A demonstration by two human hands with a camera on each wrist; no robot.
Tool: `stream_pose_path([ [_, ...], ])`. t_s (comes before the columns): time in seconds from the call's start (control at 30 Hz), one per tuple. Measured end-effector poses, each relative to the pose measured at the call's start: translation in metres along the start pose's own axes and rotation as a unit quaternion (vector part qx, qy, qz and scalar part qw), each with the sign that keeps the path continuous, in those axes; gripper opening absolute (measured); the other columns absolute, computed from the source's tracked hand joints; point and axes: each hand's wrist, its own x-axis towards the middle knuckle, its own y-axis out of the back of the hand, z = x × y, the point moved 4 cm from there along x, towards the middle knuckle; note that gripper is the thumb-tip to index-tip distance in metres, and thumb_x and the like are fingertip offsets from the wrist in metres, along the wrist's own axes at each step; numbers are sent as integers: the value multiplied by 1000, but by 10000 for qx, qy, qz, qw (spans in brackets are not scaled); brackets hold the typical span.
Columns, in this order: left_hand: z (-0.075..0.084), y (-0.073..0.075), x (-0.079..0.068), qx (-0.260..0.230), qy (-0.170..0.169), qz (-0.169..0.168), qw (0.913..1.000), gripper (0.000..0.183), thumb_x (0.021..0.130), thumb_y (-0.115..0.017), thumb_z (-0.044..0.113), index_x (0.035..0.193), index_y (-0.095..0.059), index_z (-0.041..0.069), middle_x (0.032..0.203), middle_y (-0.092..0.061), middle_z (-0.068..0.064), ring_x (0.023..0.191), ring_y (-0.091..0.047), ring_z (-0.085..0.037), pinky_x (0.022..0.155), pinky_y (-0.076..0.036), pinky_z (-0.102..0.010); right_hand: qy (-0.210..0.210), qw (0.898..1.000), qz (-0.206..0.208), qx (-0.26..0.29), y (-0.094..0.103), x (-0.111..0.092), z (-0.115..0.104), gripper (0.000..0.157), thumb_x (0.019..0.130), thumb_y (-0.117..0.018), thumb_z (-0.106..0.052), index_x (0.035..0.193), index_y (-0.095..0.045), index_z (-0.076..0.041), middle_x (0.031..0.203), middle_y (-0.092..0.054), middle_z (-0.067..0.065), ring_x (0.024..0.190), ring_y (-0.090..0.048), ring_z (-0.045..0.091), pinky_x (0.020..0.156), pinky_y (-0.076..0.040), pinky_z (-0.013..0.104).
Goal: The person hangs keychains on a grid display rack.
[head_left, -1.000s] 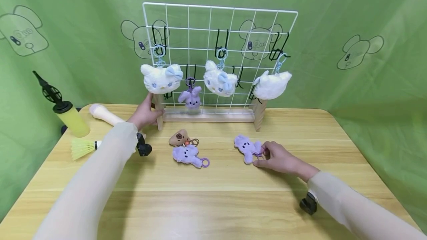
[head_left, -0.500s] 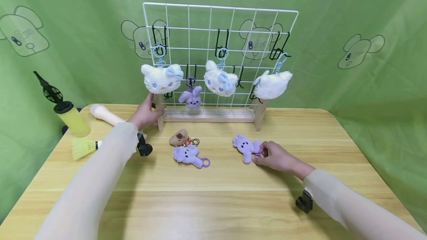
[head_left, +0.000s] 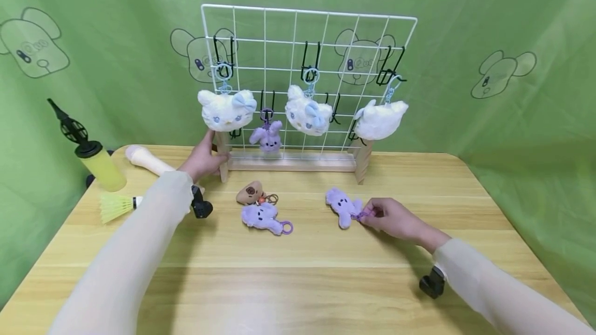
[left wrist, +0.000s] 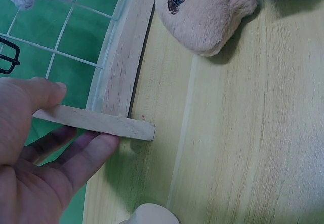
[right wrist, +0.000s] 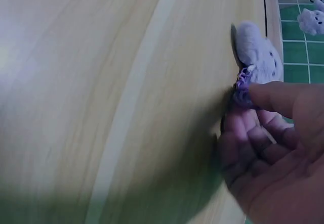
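My right hand point(head_left: 396, 218) pinches the purple ring and chain point(right wrist: 243, 90) of a purple plush keychain point(head_left: 342, 207) between thumb and fingers. The plush body lies on the table, left of the hand. My left hand point(head_left: 202, 158) grips the left wooden foot point(left wrist: 101, 121) of the display rack, thumb on one side and fingers on the other. The white wire grid point(head_left: 279, 40) stands upright on that base. From its black hooks hang white cat plush keychains point(head_left: 226, 111) with blue rings, and lower down a small purple plush keychain point(head_left: 269, 137).
A brown plush keychain point(head_left: 250, 193) and another purple plush keychain point(head_left: 261, 217) lie touching in front of the rack. At the left are a yellow pump point(head_left: 100, 167), a yellow shuttlecock point(head_left: 115, 207) and a pale handle-like object point(head_left: 146, 160), partly behind the left arm.
My right hand has shifted slightly right and now pinches the ring and chain, with the chain showing between plush and fingers. The left hand keeps its grip on the rack.
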Motion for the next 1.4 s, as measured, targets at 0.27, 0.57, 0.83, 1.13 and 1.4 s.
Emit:
stream_pose_path([
  [0.27,4,0,-3,-56,-23,-7,10000,107,101,-61,4,166,19,33,170,-15,-35,132,-54,-57,93,-66,-53,323,9967,530,533,13,-4,-3,19,102,-61,-3,115,-69,9,99,-76,20,81,-71,12,71,-66,25],
  [0.57,1,-1,0,-28,-24,-8,10000,106,101,-61,5,167,18,31,172,-11,-33,133,-54,-57,92,-66,-52,889,9832,1228,1013,25,-1,-25,24,104,-57,0,121,-67,14,114,-73,33,93,-75,5,86,-66,22],
  [0.83,3,0,-1,-58,18,10,10000,105,101,-60,5,167,17,32,171,-15,-34,134,-53,-57,95,-65,-54,656,9739,1341,1708,29,8,-51,28,106,-59,-8,124,-66,12,115,-77,11,98,-73,4,92,-65,22],
  [1.13,3,-2,-1,-2,31,-7,10000,105,101,-60,5,167,18,32,160,-32,-38,131,-56,-56,95,-65,-53,696,9495,1290,2773,35,23,-80,23,106,-59,-9,123,-63,6,102,-77,-9,94,-75,5,88,-66,22],
  [1.4,2,-1,0,-30,1,26,10000,105,101,-60,4,167,17,31,161,-30,-38,131,-55,-57,94,-65,-53,1131,9252,1856,3110,46,38,-108,23,106,-59,-8,124,-65,4,101,-77,-4,89,-76,4,88,-64,19],
])
